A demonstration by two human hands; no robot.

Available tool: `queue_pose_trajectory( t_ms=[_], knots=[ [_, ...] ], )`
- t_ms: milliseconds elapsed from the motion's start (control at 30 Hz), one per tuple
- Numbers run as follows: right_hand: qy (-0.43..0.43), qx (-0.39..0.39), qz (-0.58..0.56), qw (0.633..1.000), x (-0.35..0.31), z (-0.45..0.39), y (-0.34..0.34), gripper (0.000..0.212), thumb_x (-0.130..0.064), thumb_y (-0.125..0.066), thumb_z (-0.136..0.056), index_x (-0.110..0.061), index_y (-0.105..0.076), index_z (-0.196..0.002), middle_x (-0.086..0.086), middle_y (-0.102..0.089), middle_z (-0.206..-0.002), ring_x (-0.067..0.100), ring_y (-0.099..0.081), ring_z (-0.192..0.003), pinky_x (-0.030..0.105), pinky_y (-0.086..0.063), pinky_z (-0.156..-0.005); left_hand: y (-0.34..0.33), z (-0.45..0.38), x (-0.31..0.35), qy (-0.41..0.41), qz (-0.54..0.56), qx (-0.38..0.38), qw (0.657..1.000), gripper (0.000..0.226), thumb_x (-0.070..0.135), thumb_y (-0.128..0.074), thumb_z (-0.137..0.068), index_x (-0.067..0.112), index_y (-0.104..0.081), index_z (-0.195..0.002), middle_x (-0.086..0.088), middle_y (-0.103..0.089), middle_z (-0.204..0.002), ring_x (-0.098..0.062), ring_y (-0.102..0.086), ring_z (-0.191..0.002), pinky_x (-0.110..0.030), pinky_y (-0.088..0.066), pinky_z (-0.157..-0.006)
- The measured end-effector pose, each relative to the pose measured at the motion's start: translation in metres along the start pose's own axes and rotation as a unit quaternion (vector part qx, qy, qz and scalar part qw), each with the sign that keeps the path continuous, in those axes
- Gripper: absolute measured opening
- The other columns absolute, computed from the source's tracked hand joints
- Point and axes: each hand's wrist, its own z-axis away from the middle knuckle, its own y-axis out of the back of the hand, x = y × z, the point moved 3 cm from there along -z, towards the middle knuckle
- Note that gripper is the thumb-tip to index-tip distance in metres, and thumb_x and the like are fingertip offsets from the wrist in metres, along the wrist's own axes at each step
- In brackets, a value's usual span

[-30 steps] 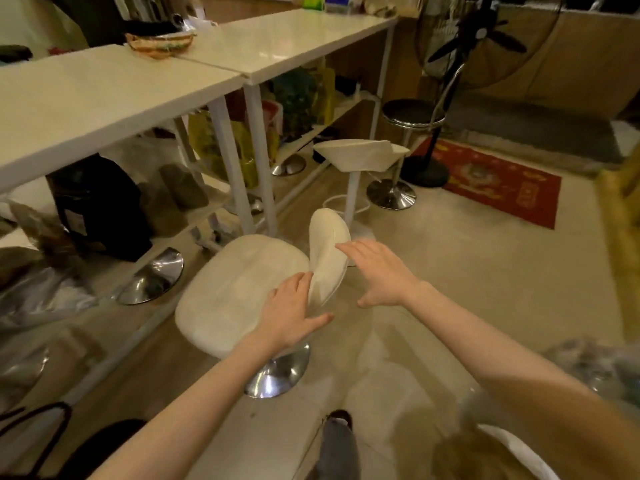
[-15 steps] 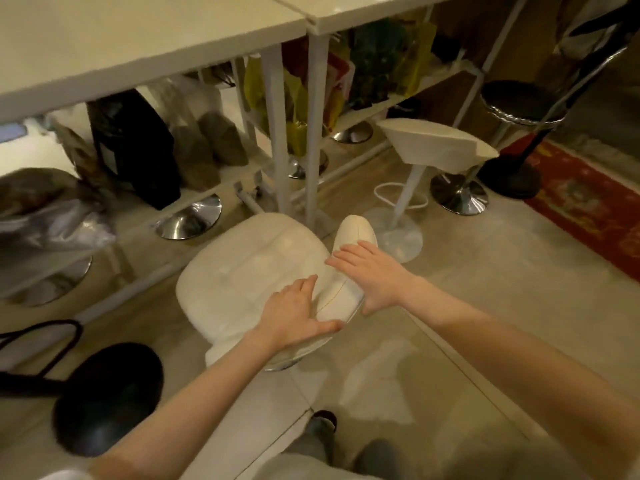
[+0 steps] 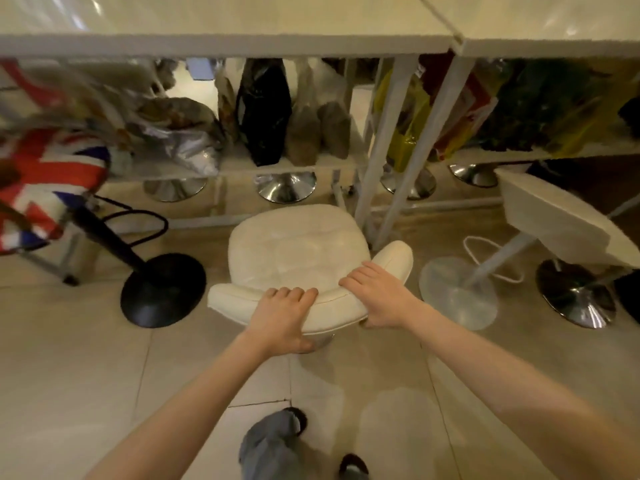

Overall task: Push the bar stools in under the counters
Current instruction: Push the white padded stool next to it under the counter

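Before the counter (image 3: 221,46), both hands grip the cream stool's backrest (image 3: 332,306)

white counter legs (image 3: 398,140) just right of cream stool (image 3: 298,251), flag stool (image 3: 45,181) left, open tile floor (image 3: 69,358) behind

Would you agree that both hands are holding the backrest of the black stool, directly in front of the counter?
Not quite: in the head view the left hand and right hand hold the backrest of the cream stool, not the black one. It does stand directly in front of the counter.
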Motion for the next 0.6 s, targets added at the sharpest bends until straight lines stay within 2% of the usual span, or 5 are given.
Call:
queue_pose_trajectory(
  t_ms=[133,233,400,600],
  knots=[
    [0.013,0.015,-0.007,1.0,0.001,0.0,-0.001,0.07,-0.028,-0.078,-0.052,-0.008,-0.055,-0.116,0.01,-0.063,-0.108,0.031,-0.058,-0.097,0.037,-0.041,-0.089,-0.003,0.0,0.002,0.043,-0.002,0.0,0.999,0.078,0.058,-0.067,-0.059,0.02,-0.045,-0.123,-0.004,-0.063,-0.105,-0.029,-0.059,-0.092,-0.038,-0.043,-0.082],
    [0.015,0.021,-0.001,1.0,0.003,0.0,-0.002,0.068,-0.027,-0.077,-0.052,-0.008,-0.055,-0.114,0.011,-0.063,-0.104,0.032,-0.058,-0.091,0.038,-0.042,-0.084,-0.004,-0.001,0.004,0.055,0.001,0.004,0.998,0.074,0.057,-0.068,-0.06,0.021,-0.047,-0.121,-0.003,-0.064,-0.105,-0.027,-0.06,-0.092,-0.038,-0.043,-0.082],
    [0.023,0.039,0.005,0.999,0.007,0.001,-0.005,0.064,-0.028,-0.081,-0.041,-0.008,-0.06,-0.099,0.009,-0.064,-0.085,0.031,-0.06,-0.073,0.035,-0.047,-0.072,-0.002,-0.003,0.004,0.052,-0.001,0.013,0.999,0.072,0.056,-0.07,-0.06,0.022,-0.048,-0.119,-0.002,-0.063,-0.105,-0.026,-0.059,-0.091,-0.04,-0.045,-0.082],
    [0.032,0.039,0.019,0.999,0.015,-0.008,-0.003,0.061,-0.033,-0.081,-0.044,-0.009,-0.06,-0.096,0.008,-0.064,-0.084,0.03,-0.06,-0.072,0.035,-0.047,-0.071,-0.002,-0.01,-0.003,0.053,-0.005,0.012,0.998,0.074,0.061,-0.066,-0.063,0.025,-0.043,-0.123,0.0,-0.06,-0.11,-0.023,-0.057,-0.095,-0.039,-0.043,-0.086]
  ],
)
